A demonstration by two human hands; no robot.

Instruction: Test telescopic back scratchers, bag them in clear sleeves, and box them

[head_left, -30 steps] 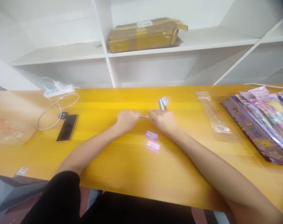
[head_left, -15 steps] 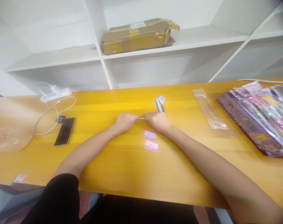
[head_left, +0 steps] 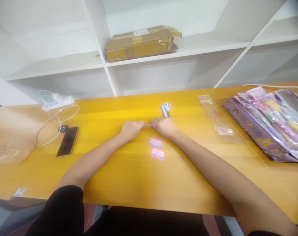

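Between my two fists a thin metallic rod spans the gap, held level above the yellow wooden table. My left hand is closed round its left end, and my right hand grips the other end. Most of the rod is hidden inside my fingers. Just below my right hand lie two small pink cards or packets, one above the other. Behind my right hand is a light blue hand-shaped tool beside a light blue stick; their lower ends are partly hidden.
At left are a phone, a small black object, and a power strip with a white cable. A clear plastic sleeve and a purple pack of wrapped items lie at right. A taped box sits on the shelf.
The camera view has shifted slightly, moving the shelf box and the purple pack left in the picture. Both hands keep their grip on the rod in nearly the same pose.
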